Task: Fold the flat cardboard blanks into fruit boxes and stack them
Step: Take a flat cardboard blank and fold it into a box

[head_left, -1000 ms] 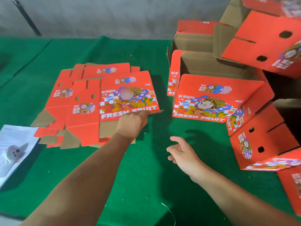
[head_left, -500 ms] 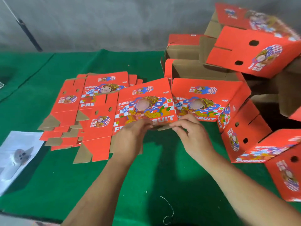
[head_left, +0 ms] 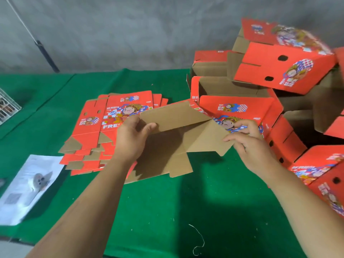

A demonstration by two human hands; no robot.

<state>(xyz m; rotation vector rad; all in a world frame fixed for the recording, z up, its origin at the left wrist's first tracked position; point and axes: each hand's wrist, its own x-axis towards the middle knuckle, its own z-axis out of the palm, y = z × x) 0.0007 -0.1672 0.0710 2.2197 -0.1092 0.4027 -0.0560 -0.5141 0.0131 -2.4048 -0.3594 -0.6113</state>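
I hold one cardboard blank (head_left: 175, 131) lifted off the table and half opened, its brown inside facing me. My left hand (head_left: 132, 138) grips its left edge, thumb on the inner face. My right hand (head_left: 249, 140) pinches the right flap near its corner. Behind my left hand lies the pile of flat red blanks (head_left: 96, 127) printed with a cartoon figure and "FRESH FRUIT". At the right stands a heap of folded red boxes (head_left: 279, 71), some open-topped, some tipped on their sides.
A green cloth covers the table (head_left: 167, 211). A white printed sheet (head_left: 31, 183) lies at the left front. A loose thread (head_left: 199, 241) sits near the front edge. A grey wall runs behind, with a dark rod (head_left: 46, 54) leaning against it.
The blank went from lying on the pile under my left hand to being raised and spread open between both hands. My right hand came in and took its right flap.
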